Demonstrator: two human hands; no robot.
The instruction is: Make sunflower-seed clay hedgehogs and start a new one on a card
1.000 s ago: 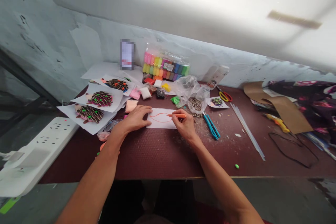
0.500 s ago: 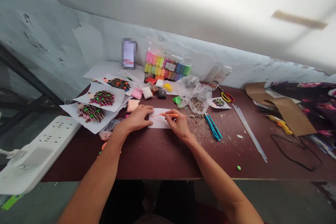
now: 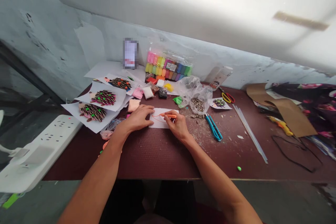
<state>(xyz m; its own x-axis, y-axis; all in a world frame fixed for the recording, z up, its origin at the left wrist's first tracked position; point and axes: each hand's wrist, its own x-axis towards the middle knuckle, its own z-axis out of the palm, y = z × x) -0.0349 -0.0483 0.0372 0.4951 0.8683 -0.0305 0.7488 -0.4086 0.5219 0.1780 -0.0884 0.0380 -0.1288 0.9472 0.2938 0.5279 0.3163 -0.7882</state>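
Note:
A small white sheet of paper (image 3: 159, 124) lies on the dark red table, with thin orange curved lines drawn on it. My right hand (image 3: 177, 125) grips an orange pen (image 3: 170, 116), its tip on the drawn line near the middle of the sheet. At the paper's left edge, my left hand (image 3: 139, 118) rests with fingers stretched out, fingertips on the sheet. Just behind that hand sits a packet of peach clay (image 3: 134, 105). To the right of the pen lie striped seeds (image 3: 197, 105) in a clear plastic bag.
Hedgehog pictures on paper (image 3: 103, 98) are stacked left, beside a white power strip (image 3: 49, 143). A teal box cutter (image 3: 214, 127), scissors (image 3: 227, 98), glue sticks (image 3: 250, 134) and a yellow glue gun (image 3: 280, 125) lie right. Coloured clay packs (image 3: 169, 66) and a phone (image 3: 130, 53) lean against the wall.
Hardly anything differs. The whole view has shifted very slightly, while both hands keep their places on the paper and the pen tip stays near the same line.

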